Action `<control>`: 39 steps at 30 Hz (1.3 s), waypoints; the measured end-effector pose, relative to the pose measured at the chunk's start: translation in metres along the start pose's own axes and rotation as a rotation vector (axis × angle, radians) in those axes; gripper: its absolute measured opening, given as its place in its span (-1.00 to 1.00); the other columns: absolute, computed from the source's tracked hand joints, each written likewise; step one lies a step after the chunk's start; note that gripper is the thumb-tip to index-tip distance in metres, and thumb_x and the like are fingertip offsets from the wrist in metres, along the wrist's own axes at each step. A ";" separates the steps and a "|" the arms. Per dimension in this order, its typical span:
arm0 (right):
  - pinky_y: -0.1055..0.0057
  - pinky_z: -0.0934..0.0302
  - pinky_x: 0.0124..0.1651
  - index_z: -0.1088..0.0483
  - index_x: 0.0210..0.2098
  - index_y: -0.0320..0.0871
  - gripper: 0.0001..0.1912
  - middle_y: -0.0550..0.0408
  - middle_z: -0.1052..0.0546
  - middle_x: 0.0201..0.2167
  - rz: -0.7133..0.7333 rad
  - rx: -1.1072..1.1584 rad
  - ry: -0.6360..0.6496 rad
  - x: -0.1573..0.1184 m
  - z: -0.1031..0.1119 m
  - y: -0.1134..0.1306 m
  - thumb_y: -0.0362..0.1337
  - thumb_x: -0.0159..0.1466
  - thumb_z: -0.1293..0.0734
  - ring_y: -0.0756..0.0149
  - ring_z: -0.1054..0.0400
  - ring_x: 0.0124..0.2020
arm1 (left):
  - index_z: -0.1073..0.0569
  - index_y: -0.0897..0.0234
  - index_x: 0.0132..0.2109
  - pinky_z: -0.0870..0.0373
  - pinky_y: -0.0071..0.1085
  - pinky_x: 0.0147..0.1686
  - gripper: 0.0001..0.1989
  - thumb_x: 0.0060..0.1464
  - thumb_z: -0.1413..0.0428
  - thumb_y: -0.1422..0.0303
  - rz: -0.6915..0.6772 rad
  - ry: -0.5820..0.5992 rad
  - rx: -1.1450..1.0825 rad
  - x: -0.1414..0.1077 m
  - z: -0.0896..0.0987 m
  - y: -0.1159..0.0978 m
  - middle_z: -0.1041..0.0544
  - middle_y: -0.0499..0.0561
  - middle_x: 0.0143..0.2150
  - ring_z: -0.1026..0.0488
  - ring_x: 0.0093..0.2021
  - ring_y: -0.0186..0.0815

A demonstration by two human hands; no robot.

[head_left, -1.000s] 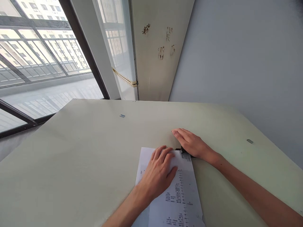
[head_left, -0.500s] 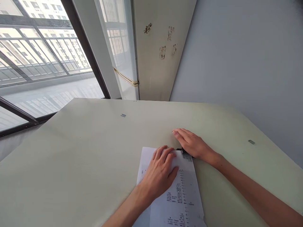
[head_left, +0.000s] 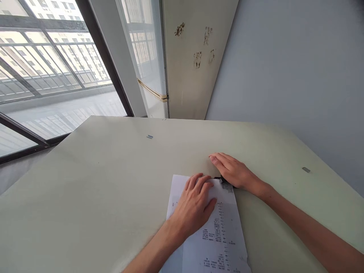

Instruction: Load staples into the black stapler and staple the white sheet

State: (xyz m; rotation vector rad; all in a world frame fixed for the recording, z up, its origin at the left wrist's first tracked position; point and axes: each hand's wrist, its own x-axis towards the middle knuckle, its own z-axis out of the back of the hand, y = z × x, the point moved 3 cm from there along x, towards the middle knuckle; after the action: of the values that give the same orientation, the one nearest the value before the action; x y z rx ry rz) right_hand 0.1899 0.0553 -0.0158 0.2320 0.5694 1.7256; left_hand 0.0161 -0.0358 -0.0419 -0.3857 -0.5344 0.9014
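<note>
Printed sheets of paper (head_left: 210,242) lie on the pale table, with a small grey patch near the top right corner. My left hand (head_left: 195,201) rests flat on their upper part, fingers spread. At that top right corner, my right hand (head_left: 231,172) bears down on a black stapler (head_left: 218,178), its fingers together and stretched to the left. Most of the stapler is hidden beneath this hand, and only a dark edge shows at the paper's top. Whether its jaws are closed on the paper cannot be seen.
Short strips of staples (head_left: 149,136) lie toward the far side of the table (head_left: 85,197). Another small metal strip (head_left: 306,170) is at the right. Beyond the table stand a cabinet (head_left: 196,87), a grey-blue wall (head_left: 284,68) and a large window (head_left: 57,68).
The view has shifted slightly, so everything sits a little further right and higher. Both hands keep their places on the paper and the stapler.
</note>
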 end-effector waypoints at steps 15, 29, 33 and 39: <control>0.06 -0.31 0.26 -0.48 0.10 0.09 -0.53 0.11 -0.56 0.24 0.001 -0.029 -0.015 0.003 -0.003 -0.003 -0.01 0.57 0.01 0.08 -0.41 0.28 | -0.29 0.13 0.20 -0.38 0.09 0.34 -0.66 0.34 -0.11 0.44 -0.004 -0.006 -0.001 -0.001 -0.003 0.002 -0.42 0.12 0.36 -0.25 0.46 0.01; 0.03 -0.27 0.30 -0.45 0.12 0.11 -0.53 0.14 -0.54 0.27 -0.001 -0.029 -0.009 0.003 -0.003 -0.003 0.00 0.57 0.01 0.08 -0.38 0.31 | -0.28 0.14 0.21 -0.35 0.08 0.37 -0.66 0.36 -0.10 0.44 0.014 0.018 -0.002 -0.002 -0.003 0.001 -0.39 0.08 0.39 -0.22 0.47 0.02; 0.04 -0.27 0.30 -0.45 0.13 0.10 -0.55 0.12 -0.55 0.26 0.003 -0.033 -0.013 0.004 -0.004 -0.004 -0.01 0.57 0.00 0.08 -0.39 0.30 | -0.29 0.15 0.20 -0.35 0.08 0.37 -0.67 0.35 -0.11 0.44 0.012 0.021 0.001 -0.002 -0.003 0.001 -0.39 0.09 0.39 -0.22 0.47 0.03; 0.08 -0.28 0.29 -0.47 0.11 0.10 -0.55 0.11 -0.55 0.26 0.004 -0.041 -0.016 0.004 -0.003 -0.004 -0.02 0.57 -0.01 0.09 -0.40 0.30 | -0.29 0.15 0.19 -0.36 0.07 0.37 -0.67 0.35 -0.13 0.42 0.007 0.015 0.003 -0.001 -0.003 0.001 -0.40 0.09 0.37 -0.22 0.47 0.01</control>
State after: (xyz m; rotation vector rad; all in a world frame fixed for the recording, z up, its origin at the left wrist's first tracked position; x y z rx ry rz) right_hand 0.1909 0.0594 -0.0214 0.2177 0.5212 1.7362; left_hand 0.0164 -0.0359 -0.0451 -0.3912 -0.5178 0.9051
